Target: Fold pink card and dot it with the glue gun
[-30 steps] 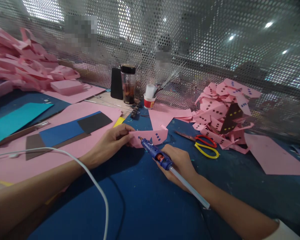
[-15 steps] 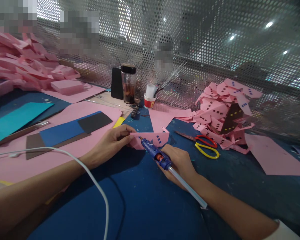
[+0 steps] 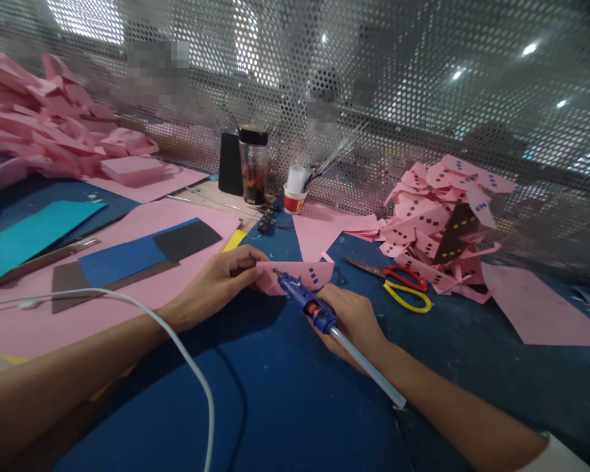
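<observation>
glue gun (image 3: 301,297) between cable (image 3: 191,362) and scissors (image 3: 384,272)

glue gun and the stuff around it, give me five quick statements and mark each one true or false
1. The right hand holds the blue glue gun. True.
2. The scissors have one red and one yellow handle loop. True.
3. The left hand holds the scissors. False: it holds the pink piece, and the scissors lie on the blue table.
4. The jar with the dark lid lies on its side. False: it stands upright.
5. The glue stick is fully hidden inside the glue gun. False: a long length of it sticks out of the back.
</observation>
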`<state>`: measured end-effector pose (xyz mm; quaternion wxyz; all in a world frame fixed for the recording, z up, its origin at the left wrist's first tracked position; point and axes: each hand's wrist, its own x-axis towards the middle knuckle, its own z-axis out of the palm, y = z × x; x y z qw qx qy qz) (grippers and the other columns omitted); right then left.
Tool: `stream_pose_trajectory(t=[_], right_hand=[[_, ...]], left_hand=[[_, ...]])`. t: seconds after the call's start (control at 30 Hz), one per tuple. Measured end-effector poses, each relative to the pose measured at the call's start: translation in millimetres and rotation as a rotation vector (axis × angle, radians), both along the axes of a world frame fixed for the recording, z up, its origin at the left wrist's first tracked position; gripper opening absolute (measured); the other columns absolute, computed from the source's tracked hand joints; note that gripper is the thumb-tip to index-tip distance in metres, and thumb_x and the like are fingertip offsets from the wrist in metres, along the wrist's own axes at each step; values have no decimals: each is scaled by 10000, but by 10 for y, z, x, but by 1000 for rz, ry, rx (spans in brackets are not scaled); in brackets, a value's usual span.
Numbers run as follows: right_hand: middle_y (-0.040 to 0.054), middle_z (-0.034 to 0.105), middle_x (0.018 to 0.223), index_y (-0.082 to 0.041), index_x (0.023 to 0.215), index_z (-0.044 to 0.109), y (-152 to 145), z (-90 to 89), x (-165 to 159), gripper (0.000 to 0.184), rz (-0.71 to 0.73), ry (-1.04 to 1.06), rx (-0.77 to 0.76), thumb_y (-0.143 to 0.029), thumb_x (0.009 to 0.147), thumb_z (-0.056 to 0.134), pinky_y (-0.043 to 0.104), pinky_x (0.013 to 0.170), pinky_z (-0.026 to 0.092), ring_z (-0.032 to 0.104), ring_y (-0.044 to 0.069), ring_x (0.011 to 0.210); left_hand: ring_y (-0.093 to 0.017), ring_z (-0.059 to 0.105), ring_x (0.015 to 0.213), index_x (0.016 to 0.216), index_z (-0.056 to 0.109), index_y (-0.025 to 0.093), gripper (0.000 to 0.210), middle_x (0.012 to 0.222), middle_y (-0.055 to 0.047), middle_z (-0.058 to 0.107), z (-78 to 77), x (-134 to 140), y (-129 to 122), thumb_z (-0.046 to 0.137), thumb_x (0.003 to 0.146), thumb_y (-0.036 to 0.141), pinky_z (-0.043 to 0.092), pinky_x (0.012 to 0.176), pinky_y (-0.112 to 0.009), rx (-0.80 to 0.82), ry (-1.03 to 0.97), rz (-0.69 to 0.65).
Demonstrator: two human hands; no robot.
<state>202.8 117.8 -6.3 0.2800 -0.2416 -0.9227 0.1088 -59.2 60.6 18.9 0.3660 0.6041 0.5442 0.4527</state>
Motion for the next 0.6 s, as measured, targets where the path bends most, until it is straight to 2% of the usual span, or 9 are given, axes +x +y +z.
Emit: stream_pose_trajectory(t=[0.27,0.6], right_hand=[[16,660,861,-214,916,567,-8,10,5,89,11,-4,-17,-247,863,630,272,660,392,601,164,716],[18,659,864,-209,911,568,-6,13,0,94,8,-10,-15,-254,866,636,273,659,382,603,163,716]], left_hand=[[-183,679,788,1004,621,195,271,828,-17,711,4,3,6,590,935,456,515,732,-307,-1,-1,8],[-174,679,784,1005,633,190,272,840,-17,717,0,-10,-1,611,930,450,517,732,-288,2,-12,6]])
